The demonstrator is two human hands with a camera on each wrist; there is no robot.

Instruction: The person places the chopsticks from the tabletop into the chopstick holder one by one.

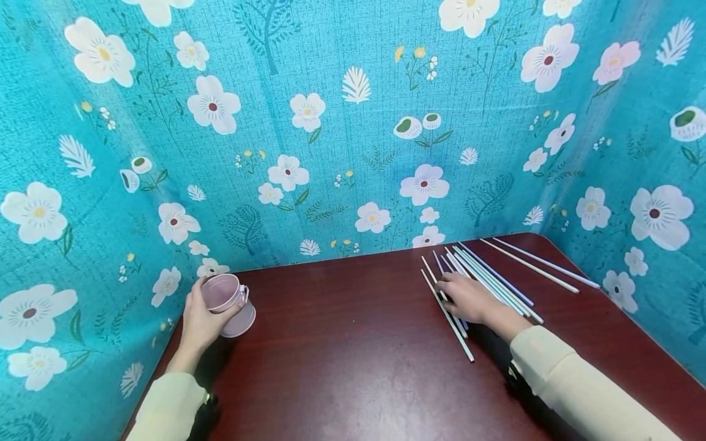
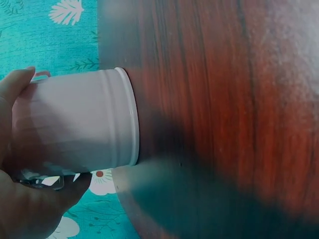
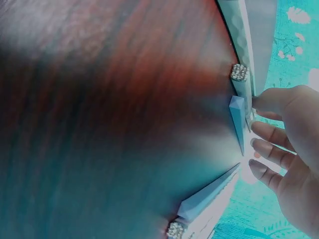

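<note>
At the table's left edge, my left hand (image 1: 201,318) holds a pink cup (image 1: 220,291) with a small loop at its rim, thumb on the near side and fingers round the back. The cup's mouth faces up in the head view. Close up, the left wrist view shows the cup (image 2: 82,122) with its ridged lower rim at the tabletop. On the right, my right hand (image 1: 466,297) reaches down over long thin sticks (image 1: 452,331), white and blue. In the right wrist view, the fingertips (image 3: 257,144) are spread apart, right at a stick with a speckled end (image 3: 240,72).
Several more sticks (image 1: 493,278) lie side by side just right of my right hand, with two (image 1: 546,263) set apart toward the back right corner. The dark red-brown table (image 1: 342,343) is bordered by a blue flowered cloth (image 1: 342,141) at the back and both sides.
</note>
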